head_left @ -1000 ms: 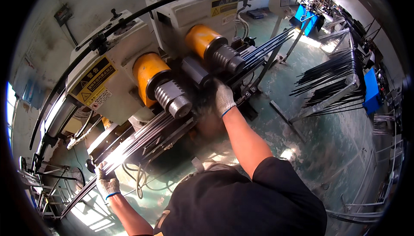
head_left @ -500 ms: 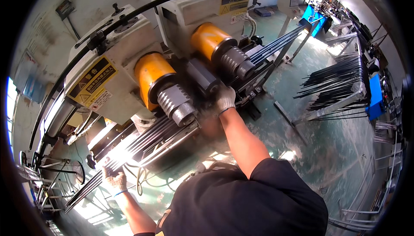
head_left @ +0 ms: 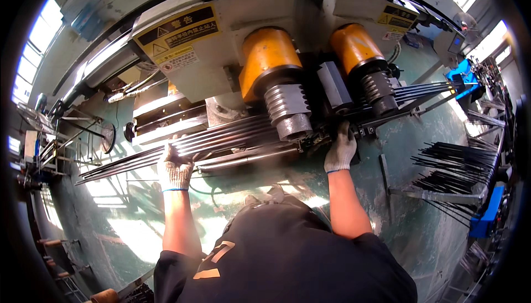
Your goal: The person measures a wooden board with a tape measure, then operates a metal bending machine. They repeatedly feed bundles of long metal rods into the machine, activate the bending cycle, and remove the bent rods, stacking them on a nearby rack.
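Note:
Several long, dark metal rods (head_left: 221, 137) run side by side along the front of a machine (head_left: 232, 32). My left hand (head_left: 175, 170), in a knitted white glove, is closed around the left stretch of these rods. Below a grey block-shaped part (head_left: 333, 84), my right hand (head_left: 341, 149), gloved too, reaches up to the machine's front edge. Its fingertips are partly hidden in shadow, so I cannot tell what they hold. Two orange cylinders with ribbed metal ends, a left one (head_left: 271, 54) and a right one (head_left: 355, 47), point down above the rods.
A rack (head_left: 442, 195) with many thin black rods stands on the right, near a blue panel (head_left: 487, 214). Metal stands (head_left: 83, 137) are at the left. A dark bar (head_left: 385, 181) is on the green floor (head_left: 420, 242) near the rack.
My view has turned, so the machine now lies more level across it. My right hand has come down from the grey block's end to below it. My left hand is still at the rods.

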The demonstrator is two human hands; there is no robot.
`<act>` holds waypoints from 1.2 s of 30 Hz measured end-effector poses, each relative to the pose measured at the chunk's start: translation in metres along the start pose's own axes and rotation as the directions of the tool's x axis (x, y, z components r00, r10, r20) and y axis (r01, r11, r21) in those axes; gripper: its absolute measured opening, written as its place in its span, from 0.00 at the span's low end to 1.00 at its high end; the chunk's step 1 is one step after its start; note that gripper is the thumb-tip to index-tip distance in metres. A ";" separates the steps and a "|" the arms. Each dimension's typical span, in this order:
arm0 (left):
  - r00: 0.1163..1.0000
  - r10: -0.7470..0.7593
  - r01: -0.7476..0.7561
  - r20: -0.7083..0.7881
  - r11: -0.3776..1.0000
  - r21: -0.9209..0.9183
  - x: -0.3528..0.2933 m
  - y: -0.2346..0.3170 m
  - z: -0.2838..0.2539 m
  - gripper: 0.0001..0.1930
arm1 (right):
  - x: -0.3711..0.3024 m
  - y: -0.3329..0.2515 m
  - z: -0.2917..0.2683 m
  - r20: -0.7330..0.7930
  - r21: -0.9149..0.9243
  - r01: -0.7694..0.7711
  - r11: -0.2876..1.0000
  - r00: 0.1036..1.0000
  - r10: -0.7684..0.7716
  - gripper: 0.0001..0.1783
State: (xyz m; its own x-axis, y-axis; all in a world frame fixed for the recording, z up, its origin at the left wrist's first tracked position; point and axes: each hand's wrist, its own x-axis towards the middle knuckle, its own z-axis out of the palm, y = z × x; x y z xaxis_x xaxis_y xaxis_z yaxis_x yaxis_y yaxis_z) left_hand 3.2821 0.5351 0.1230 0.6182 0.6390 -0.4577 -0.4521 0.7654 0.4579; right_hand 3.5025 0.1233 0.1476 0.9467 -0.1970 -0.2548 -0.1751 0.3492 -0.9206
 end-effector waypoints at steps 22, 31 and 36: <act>0.986 -0.108 0.130 0.129 0.974 -0.185 -0.024 0.052 0.012 0.19 | -0.040 0.181 -0.093 -0.107 -0.333 -0.242 0.911 0.970 0.218 0.15; 0.936 0.325 -0.350 -0.134 0.897 -0.269 0.071 0.363 -0.173 0.29 | -0.162 0.228 -0.057 -0.192 -0.671 -0.320 0.669 0.946 0.261 0.20; 0.840 0.495 -0.529 -0.221 0.838 -0.131 0.114 0.513 -0.270 0.25 | -0.198 0.256 -0.093 -0.084 -0.509 -0.491 0.707 0.846 0.527 0.22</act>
State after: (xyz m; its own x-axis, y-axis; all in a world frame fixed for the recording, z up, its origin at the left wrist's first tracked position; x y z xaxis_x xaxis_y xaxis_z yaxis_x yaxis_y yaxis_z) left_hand 2.9470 1.0209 0.0998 0.1529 0.9328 -0.3263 -0.7902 0.3137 0.5265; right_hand 3.2453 0.1668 -0.0655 0.6859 -0.0600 -0.7252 -0.7260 -0.1228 -0.6766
